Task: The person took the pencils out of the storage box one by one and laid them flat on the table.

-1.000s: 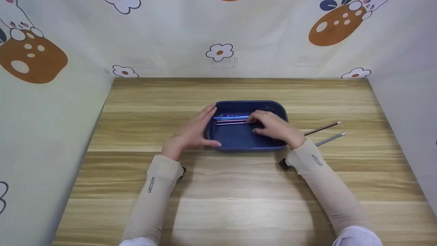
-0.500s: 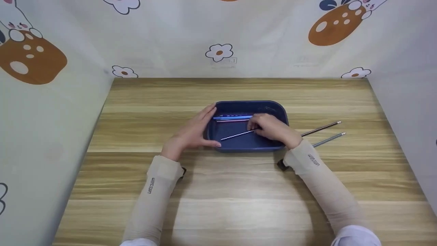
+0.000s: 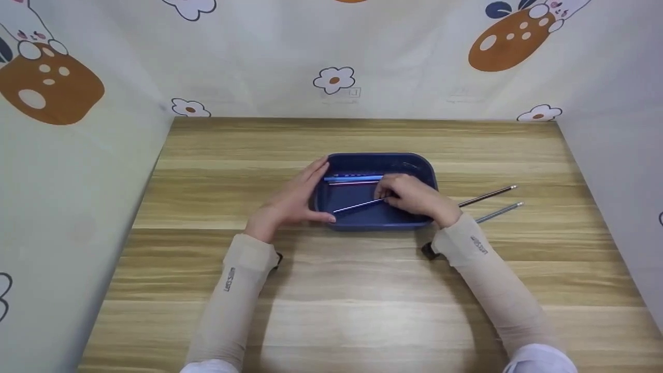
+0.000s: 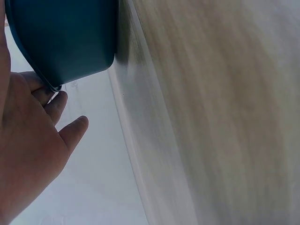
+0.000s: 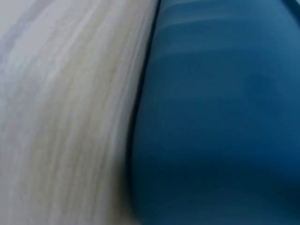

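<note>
A dark blue plastic bin (image 3: 383,226) with rounded corners stands on the table. My left hand (image 3: 287,203) holds its left end, the thumb over the front rim and the fingers along the back corner; the left wrist view shows fingers at the rim of the bin (image 4: 65,37). Inside the bin, my right hand (image 3: 412,194) pinches a slim dark pencil (image 3: 357,206), whose far end slants toward the front left corner. Behind it lie a light blue pen-like stick (image 3: 355,178) and a thin reddish stick (image 3: 352,183), partly hidden by the hand. The right wrist view shows only bin (image 5: 215,117) and blurred tabletop.
Right of the bin, a dark pencil (image 3: 487,196) and a grey pencil (image 3: 500,212) lie on the wooden table (image 3: 373,311), partly covered by the right forearm. Patterned cloth walls (image 3: 269,62) stand at the back and on both sides.
My right hand has taken hold of the dark pencil from the row and drawn its near part frontward, so it now slants. The left hand and bin have stayed in place.
</note>
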Tool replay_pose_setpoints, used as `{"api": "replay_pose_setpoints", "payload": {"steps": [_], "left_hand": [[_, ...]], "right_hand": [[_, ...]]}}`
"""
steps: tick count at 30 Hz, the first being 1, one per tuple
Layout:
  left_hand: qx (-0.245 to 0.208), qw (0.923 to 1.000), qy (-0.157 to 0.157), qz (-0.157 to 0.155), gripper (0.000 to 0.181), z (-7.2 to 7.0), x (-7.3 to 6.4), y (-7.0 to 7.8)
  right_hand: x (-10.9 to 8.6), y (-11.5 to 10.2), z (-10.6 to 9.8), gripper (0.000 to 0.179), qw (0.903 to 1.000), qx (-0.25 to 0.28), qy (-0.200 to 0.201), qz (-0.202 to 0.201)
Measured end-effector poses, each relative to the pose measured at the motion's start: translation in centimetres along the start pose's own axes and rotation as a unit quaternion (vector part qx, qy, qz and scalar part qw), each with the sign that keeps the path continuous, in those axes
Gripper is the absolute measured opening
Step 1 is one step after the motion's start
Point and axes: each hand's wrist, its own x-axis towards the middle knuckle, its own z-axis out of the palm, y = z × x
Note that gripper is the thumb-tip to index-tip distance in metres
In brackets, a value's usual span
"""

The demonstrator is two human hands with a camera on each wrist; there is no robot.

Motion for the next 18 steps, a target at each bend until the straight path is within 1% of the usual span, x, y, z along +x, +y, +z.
{"api": "replay_pose_setpoints", "payload": {"steps": [6, 12, 18], "left_hand": [[0.010, 0.9999, 0.005, 0.011, 0.122, 0.0, 0.1, -0.1], [0.006, 0.9998, 0.006, 0.016, 0.122, 0.0, 0.1, -0.1], [0.003, 0.9999, 0.005, 0.014, 0.122, 0.0, 0.1, -0.1]], "right_hand": [[-0.5, -0.5, -0.6, 0.017, 0.9999, 0.000, 0.008, -0.008], [-1.1, -1.2, -1.4, 0.016, 0.9998, -0.004, 0.017, -0.011], [-1.7, -1.9, -2.2, 0.016, 0.9994, -0.005, 0.030, -0.015]]}}
